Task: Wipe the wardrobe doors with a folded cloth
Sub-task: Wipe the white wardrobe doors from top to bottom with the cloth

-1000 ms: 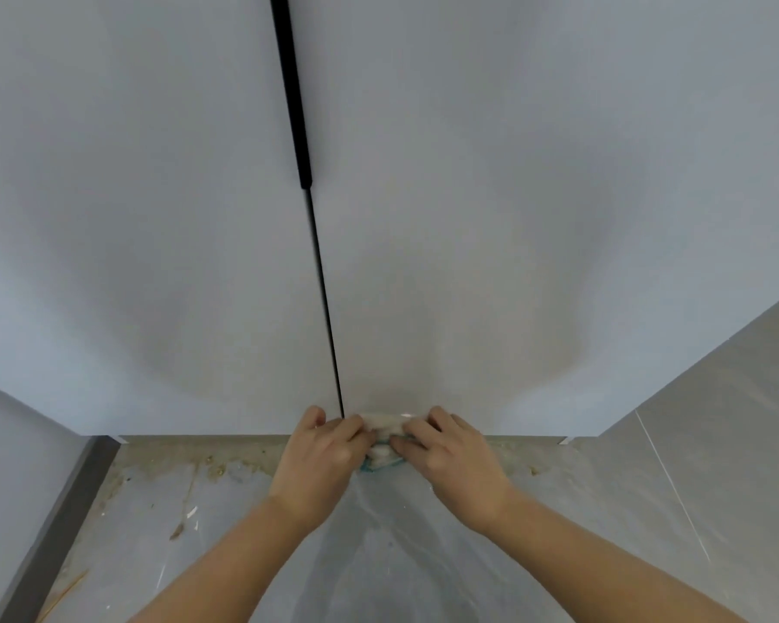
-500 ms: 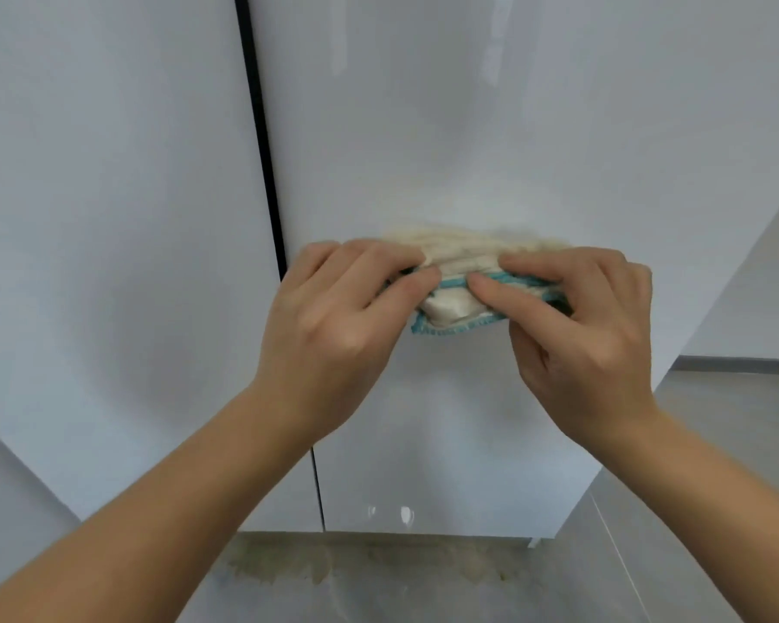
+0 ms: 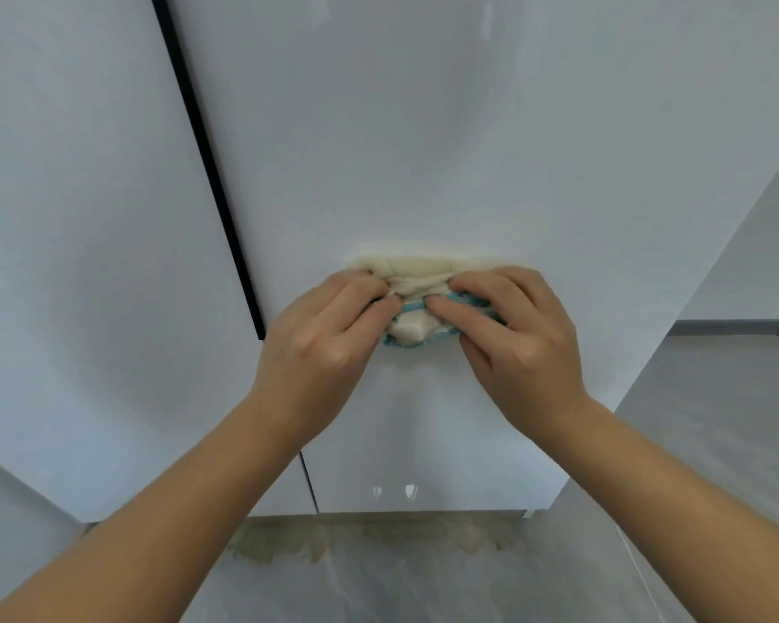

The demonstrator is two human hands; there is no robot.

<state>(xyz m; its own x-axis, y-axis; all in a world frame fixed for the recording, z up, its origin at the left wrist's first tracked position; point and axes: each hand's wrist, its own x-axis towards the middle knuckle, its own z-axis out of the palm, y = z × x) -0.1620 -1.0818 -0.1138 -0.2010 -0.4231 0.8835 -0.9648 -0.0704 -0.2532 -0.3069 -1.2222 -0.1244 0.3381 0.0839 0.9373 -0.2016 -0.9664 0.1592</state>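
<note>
We are pressing folded cloth point(image 3: 417, 303) flat on right wardrobe door point(image 3: 423, 150), just right of dark gap point(image 3: 208, 173); left hand point(image 3: 320, 344), right hand point(image 3: 513, 335) fingers point(image 3: 457, 308) curling closed over it; cloth looking soft, light, bunching easily; we are judging best hold at both ends, palms pressing

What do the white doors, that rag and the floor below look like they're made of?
The doors look like glossy lacquered or laminated board: smooth white, with small light reflections low down; which one can't be told. The cloth seems soft woven cotton, cream with a teal stitched edge, bunched into folds. The floor looks like polished grey stone or tile with faint veining, stained brownish along the wardrobe's base.
</note>
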